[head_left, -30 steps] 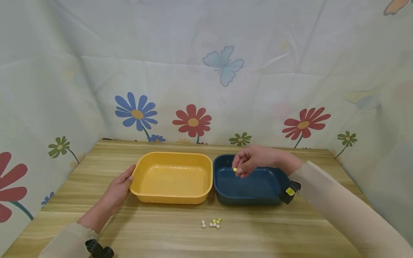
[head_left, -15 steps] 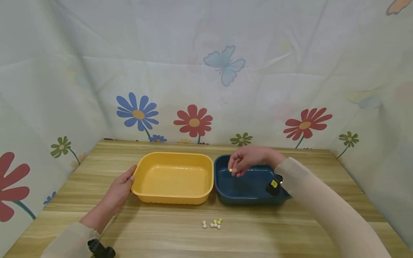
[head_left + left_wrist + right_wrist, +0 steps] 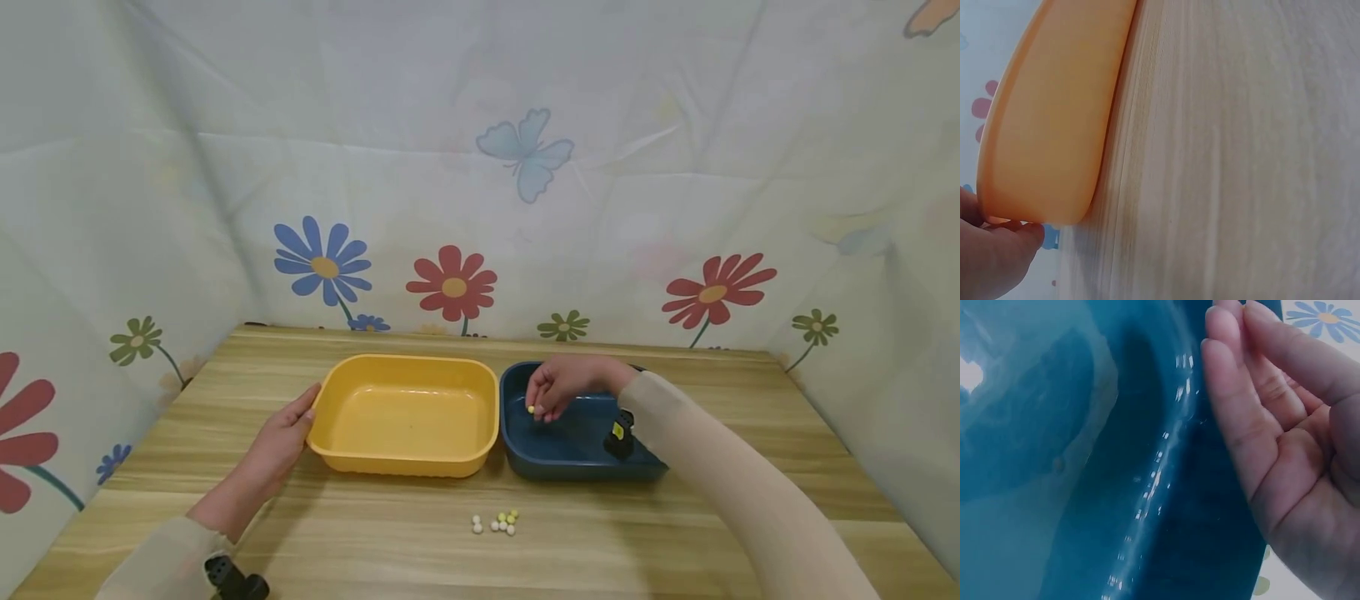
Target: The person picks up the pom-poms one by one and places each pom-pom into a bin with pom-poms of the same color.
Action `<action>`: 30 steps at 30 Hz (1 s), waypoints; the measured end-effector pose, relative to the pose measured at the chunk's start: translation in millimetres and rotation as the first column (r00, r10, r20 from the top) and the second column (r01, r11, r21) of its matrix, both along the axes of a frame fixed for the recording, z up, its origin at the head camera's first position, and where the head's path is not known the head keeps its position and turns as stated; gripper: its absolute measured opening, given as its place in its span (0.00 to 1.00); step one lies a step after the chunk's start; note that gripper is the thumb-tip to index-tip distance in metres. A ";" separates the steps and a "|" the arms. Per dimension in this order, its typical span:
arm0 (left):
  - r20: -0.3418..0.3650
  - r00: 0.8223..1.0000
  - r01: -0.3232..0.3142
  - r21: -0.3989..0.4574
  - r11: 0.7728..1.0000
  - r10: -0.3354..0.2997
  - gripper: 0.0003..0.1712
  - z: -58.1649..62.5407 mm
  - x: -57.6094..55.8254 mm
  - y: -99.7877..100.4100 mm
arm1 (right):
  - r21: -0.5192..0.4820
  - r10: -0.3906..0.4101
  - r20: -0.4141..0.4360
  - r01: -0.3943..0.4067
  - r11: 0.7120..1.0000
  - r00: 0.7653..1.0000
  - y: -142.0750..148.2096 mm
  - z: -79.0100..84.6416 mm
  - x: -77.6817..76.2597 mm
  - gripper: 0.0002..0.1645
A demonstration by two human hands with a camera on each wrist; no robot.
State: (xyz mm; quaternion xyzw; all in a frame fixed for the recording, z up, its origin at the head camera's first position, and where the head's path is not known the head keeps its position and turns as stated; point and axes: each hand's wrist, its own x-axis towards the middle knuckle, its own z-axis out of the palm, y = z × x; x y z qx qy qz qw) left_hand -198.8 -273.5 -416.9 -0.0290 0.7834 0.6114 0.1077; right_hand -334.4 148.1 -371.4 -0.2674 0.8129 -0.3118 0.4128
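Observation:
In the head view, my right hand [image 3: 558, 388] is low inside the dark blue basin [image 3: 585, 469], in its left part. Thumb and fingertips pinch a small yellow bead [image 3: 531, 409]. The right wrist view has this hand [image 3: 1291, 431] beside the blue wall, fingertips together; the bead is hidden there. My left hand [image 3: 281, 429] holds the left end of the yellow basin [image 3: 405, 465]. In the left wrist view, thumb and fingers of that hand [image 3: 991, 256] meet the basin's rim. Several white beads [image 3: 477, 528] and yellow beads [image 3: 502, 517] lie on the table in front of the basins.
The two basins stand side by side on a wood-grain table [image 3: 360, 542]. Behind rises a pale cloth backdrop [image 3: 600, 250] printed with flowers and a butterfly. A black wrist camera [image 3: 619, 435] on the right sleeve hangs over the blue basin.
My right hand has moved left and then lower into the blue basin, still pinching the yellow bead. My left hand keeps its place on the yellow basin.

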 end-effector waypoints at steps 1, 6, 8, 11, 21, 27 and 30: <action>-0.002 1.000 0.002 -0.002 1.000 -0.002 0.33 0.4 0.3 0.1 | 0.006 0.000 0.003 0.000 1.000 1.000 -1.1 -1.4 -1.1 0.08; -0.007 1.000 -0.005 -0.003 1.000 0.005 0.33 1.4 0.8 0.0 | 0.042 0.033 0.017 -0.034 0.999 0.999 -8.0 -7.9 -4.5 0.07; -0.007 1.000 -0.009 -0.002 1.000 0.009 0.33 1.2 0.4 -0.2 | 0.060 0.049 0.031 -0.051 0.997 0.998 -10.5 -12.0 -5.9 0.08; -0.012 1.000 -0.007 -0.002 1.000 0.007 0.33 0.5 -0.3 0.0 | 0.082 0.071 0.043 -0.074 0.994 0.997 -13.1 -18.0 -7.4 0.09; -0.007 1.000 -0.007 -0.009 1.000 0.007 0.33 -0.7 -1.5 0.3 | 0.132 0.058 0.043 -0.063 0.989 0.997 -18.4 -25.9 -9.6 0.09; -0.009 1.000 -0.005 -0.013 1.000 0.005 0.33 -0.1 -1.3 0.0 | 0.161 0.036 0.045 -0.043 0.986 0.998 -21.7 -26.7 -9.9 0.09; -0.007 1.000 -0.006 -0.020 1.000 0.006 0.33 0.6 -0.7 0.2 | 0.171 0.031 0.050 -0.039 0.985 0.998 -22.5 -26.3 -9.9 0.09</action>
